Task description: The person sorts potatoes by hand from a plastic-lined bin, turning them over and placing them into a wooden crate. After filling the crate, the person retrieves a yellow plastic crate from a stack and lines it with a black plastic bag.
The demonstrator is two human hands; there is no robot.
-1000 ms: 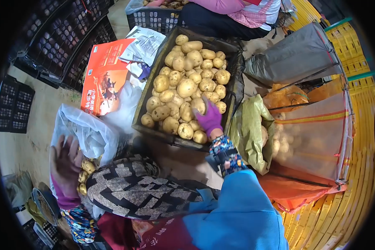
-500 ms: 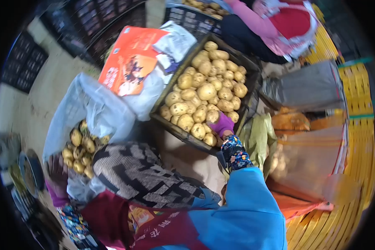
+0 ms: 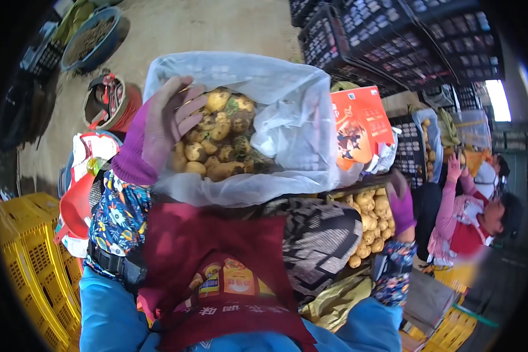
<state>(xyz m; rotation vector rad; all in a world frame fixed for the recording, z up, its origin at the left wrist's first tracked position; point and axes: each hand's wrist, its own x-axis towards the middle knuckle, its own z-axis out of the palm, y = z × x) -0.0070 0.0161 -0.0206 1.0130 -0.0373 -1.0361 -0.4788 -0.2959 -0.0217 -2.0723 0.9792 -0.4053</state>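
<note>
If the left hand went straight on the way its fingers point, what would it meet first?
Probably the nearest potatoes inside the translucent plastic liner, beside the left hand's fingertips; its height above them is unclear from this one view.

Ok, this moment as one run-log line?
left hand: open, over potatoes in lined crate | right hand: blurred, by potato box | co-worker: picture's right

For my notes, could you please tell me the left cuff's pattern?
The left cuff is floral on blue, clearest in the head view.
</note>
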